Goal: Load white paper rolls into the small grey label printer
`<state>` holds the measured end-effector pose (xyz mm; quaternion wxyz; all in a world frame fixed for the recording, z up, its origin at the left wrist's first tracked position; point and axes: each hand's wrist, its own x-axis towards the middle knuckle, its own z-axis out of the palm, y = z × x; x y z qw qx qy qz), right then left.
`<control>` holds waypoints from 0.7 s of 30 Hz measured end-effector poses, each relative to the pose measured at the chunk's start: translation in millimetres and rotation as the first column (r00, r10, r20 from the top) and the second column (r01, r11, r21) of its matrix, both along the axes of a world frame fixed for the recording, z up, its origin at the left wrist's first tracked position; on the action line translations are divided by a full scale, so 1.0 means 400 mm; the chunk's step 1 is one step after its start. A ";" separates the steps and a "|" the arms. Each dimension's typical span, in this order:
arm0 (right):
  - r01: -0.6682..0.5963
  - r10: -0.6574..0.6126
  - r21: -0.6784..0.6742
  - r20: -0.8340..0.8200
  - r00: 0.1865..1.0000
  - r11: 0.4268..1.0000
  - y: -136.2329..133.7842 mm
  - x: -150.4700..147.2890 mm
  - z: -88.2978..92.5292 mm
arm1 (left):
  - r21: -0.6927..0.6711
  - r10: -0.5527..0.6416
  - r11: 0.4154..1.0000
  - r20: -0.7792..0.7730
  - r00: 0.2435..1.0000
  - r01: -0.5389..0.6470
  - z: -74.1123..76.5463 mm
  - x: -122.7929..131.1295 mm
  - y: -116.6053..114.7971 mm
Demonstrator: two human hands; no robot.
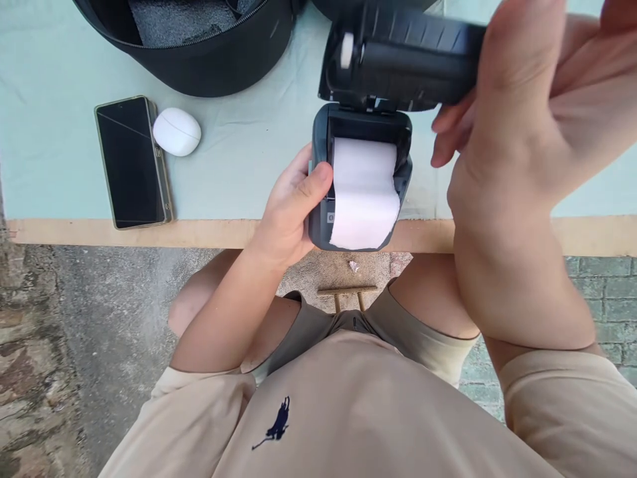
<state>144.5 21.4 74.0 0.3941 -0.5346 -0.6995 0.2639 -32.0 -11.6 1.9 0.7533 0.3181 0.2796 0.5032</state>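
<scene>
A dark portable receipt printer (321,229) is tilted over the table's front edge in my left hand (293,206), whose thumb lies along its left side. White paper (365,192) fills the compartment and hangs over the printer's front. Above the compartment, the black lid (413,63) is swung up, showing its ribbed inside and a small white part. My right hand (517,99) grips the lid's right end, thumb in front and fingers partly hidden behind. Where lid and body meet, the hinge is partly blurred.
On the pale green tabletop (239,159), a smartphone (132,162) lies at the left, touching a white rounded case (178,131). Behind them stands an open black zip case (213,70) with grey foam inside. A wooden strip (213,232) edges the table above my knees.
</scene>
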 end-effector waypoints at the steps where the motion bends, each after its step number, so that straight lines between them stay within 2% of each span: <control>1: 0.045 -0.044 0.051 -0.028 0.999 0.998 0.006 -0.005 -0.001 | 0.011 0.007 1.000 0.012 1.000 -0.007 -0.001 0.000 -0.001; 2: 0.101 -0.097 0.142 -0.038 0.995 0.985 0.010 -0.010 -0.007 | 0.017 0.006 1.000 0.026 1.000 -0.006 -0.004 0.000 -0.001; 4: 0.136 -0.124 0.195 -0.072 0.990 0.971 0.008 -0.019 -0.025 | 0.021 -0.009 1.000 0.052 0.999 0.008 -0.010 -0.003 0.001; 6: 0.091 -0.082 0.229 -0.047 0.996 0.969 -0.001 -0.023 -0.044 | 0.016 -0.040 0.999 0.059 0.997 0.039 -0.016 -0.006 0.003; 8: -0.032 0.006 0.255 0.104 0.995 0.966 -0.009 -0.020 -0.055 | 0.034 -0.051 0.998 0.064 0.997 0.049 -0.021 -0.009 0.005; 11: -0.205 0.109 0.183 0.431 0.896 0.961 -0.012 -0.012 -0.052 | 0.037 -0.042 0.998 0.049 0.998 0.040 -0.022 -0.011 0.005; 13: -0.206 0.117 0.101 0.555 0.824 0.973 -0.011 -0.012 -0.041 | 0.024 -0.040 0.999 0.017 0.999 0.040 -0.020 -0.011 0.004; 17: -0.198 0.181 -0.058 0.701 0.690 0.978 -0.010 -0.018 -0.020 | 0.042 -0.040 0.998 -0.021 0.999 0.041 -0.016 -0.009 0.001; 19: -0.218 0.195 -0.059 0.707 0.679 0.974 -0.015 -0.017 -0.012 | 0.055 -0.051 0.997 -0.037 0.998 0.053 -0.016 -0.009 0.000; 21: -0.242 0.193 -0.013 0.643 0.741 0.970 -0.026 -0.011 -0.004 | 0.061 -0.057 0.996 -0.039 0.998 0.059 -0.018 -0.009 0.000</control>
